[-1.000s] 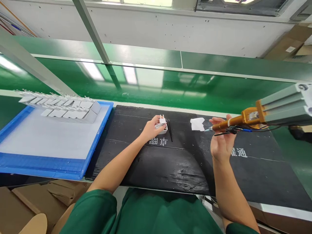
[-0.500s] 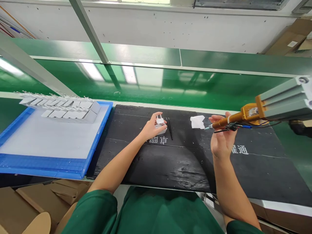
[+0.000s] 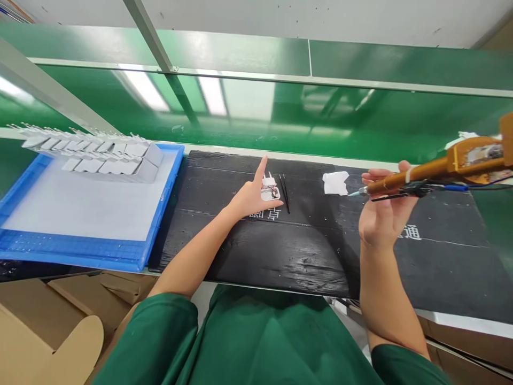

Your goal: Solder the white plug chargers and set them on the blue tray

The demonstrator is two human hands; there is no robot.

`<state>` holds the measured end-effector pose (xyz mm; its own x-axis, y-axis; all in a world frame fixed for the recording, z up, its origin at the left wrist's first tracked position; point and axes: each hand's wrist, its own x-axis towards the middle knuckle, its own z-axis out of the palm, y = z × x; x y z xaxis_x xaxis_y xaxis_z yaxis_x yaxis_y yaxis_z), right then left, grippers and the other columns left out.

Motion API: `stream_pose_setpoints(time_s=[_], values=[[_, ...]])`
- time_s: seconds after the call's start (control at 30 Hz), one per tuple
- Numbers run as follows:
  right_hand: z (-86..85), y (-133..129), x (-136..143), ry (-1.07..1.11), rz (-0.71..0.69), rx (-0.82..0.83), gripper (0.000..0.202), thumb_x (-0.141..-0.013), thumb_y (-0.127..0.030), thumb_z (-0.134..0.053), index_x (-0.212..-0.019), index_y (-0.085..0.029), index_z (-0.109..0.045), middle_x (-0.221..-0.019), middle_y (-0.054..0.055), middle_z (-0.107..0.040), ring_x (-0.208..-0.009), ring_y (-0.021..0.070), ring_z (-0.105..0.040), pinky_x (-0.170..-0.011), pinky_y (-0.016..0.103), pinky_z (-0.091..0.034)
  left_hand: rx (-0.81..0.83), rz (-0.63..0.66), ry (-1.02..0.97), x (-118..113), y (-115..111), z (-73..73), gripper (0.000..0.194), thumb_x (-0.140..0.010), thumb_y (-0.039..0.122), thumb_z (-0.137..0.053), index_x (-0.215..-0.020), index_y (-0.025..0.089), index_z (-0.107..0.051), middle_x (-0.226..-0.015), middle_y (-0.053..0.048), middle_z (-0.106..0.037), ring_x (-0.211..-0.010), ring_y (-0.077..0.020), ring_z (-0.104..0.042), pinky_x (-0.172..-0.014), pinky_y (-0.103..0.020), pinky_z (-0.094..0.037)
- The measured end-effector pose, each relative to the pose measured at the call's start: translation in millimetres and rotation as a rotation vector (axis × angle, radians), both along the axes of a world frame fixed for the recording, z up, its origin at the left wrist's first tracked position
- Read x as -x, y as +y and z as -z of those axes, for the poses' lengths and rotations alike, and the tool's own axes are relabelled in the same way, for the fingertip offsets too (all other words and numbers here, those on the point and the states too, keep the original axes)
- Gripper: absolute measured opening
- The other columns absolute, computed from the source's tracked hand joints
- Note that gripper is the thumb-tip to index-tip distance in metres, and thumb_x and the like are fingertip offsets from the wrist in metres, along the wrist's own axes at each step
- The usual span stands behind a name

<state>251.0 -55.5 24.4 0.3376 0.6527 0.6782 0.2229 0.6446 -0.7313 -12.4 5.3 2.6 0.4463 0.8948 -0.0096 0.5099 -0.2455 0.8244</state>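
On far half of black mat (image 3: 248,256) | white plug case (image 3: 271,191), prongs pointing far, betw. L hand (image 3: 249,198) thumb & index, spread wide; contact unclear | R hand (image 3: 380,216): fingers round orange nozzle tool (image 3: 430,170), tip well R of case; L hand nearer.

Near the black rectangular mat's (image 3: 272,251) far edge, the bare left hand (image 3: 246,200) spreads thumb and forefinger around a white plastic two-pin plug casing (image 3: 270,194), beside slim black tweezers (image 3: 286,195). The bare right hand (image 3: 380,219) holds an orange-brown metal dispenser (image 3: 427,174), tip beside crumpled white paper (image 3: 335,183).
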Motion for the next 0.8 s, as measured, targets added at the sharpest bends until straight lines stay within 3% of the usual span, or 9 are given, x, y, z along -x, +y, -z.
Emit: stream_pose_setpoints(time_s=[0.13, 0.27, 0.4, 0.57, 0.67, 0.8], values=[[-0.3, 0, 0, -0.003, 0.005, -0.004, 0.049, -0.083, -0.045, -0.064, -0.130, -0.035, -0.057, -0.106, 0.002, -0.067, -0.097, 0.0223, -0.064, -0.097, 0.049, -0.050, -0.034, -0.030, 0.069, -1, -2, -0.7, 0.116, -0.075, 0.042, -0.074, -0.158, 0.020, 0.004, -0.076, 0.000, -0.067, -0.063, -0.0188, -0.062, -0.079, -0.041, -0.053], [0.2, 1, -1, 0.009, -0.009, -0.013, 0.048, -0.083, -0.042, -0.064, -0.130, -0.034, -0.058, -0.107, 0.001, -0.068, -0.096, 0.0207, -0.064, -0.096, 0.046, -0.049, -0.046, -0.011, 0.041, -2, -3, 0.4, 0.113, -0.076, 0.046, -0.071, -0.157, 0.021, 0.004, -0.089, -0.004, -0.072, -0.071, -0.0190, -0.065, -0.081, -0.039, -0.053], [0.2, 1, -1, -0.003, 0.000, -0.006, 0.048, -0.082, -0.044, -0.064, -0.129, -0.036, -0.058, -0.106, 0.001, -0.068, -0.096, 0.0202, -0.064, -0.096, 0.045, -0.049, -0.005, -0.001, -0.116, -4, -2, 0.1, 0.102, -0.081, 0.041, -0.063, -0.157, 0.022, 0.003, -0.111, -0.009, -0.072, -0.085, -0.0189, -0.068, -0.087, -0.037, -0.053], [-2.1, -2, 2, 0.017, -0.010, 0.025, 0.047, -0.083, -0.044, -0.065, -0.129, -0.037, -0.059, -0.106, 0.002, -0.066, -0.098, 0.0225, -0.063, -0.098, 0.048, -0.047, 0.006, -0.024, -0.155, -10, -1, -1.5, 0.087, -0.083, 0.027, -0.050, -0.158, 0.022, -0.007, -0.108, -0.006, -0.073, -0.085, -0.0169, -0.067, -0.089, -0.035, -0.052], [-2.4, -2, 3, 0.004, 0.023, 0.050, 0.048, -0.082, -0.050, -0.064, -0.128, -0.038, -0.058, -0.104, 0.002, -0.064, -0.097, 0.0244, -0.063, -0.098, 0.052, -0.047, -0.057, 0.029, -0.092, -9, -1, -1.6, 0.085, -0.080, 0.021, -0.046, -0.157, 0.021, -0.009, -0.110, -0.007, -0.072, -0.089, -0.0176, -0.064, -0.089, -0.033, -0.050], [-2.3, -2, 2, 0.001, 0.037, 0.067, 0.048, -0.081, -0.052, -0.064, -0.126, -0.038, -0.058, -0.103, 0.002, -0.064, -0.097, 0.0241, -0.063, -0.098, 0.052, -0.047, -0.172, 0.148, -0.015, -1, -3, -7.5, 0.085, -0.081, 0.020, -0.045, -0.157, 0.019, -0.008, -0.121, -0.008, -0.067, -0.112, -0.0228, -0.055, -0.104, -0.041, -0.040]])
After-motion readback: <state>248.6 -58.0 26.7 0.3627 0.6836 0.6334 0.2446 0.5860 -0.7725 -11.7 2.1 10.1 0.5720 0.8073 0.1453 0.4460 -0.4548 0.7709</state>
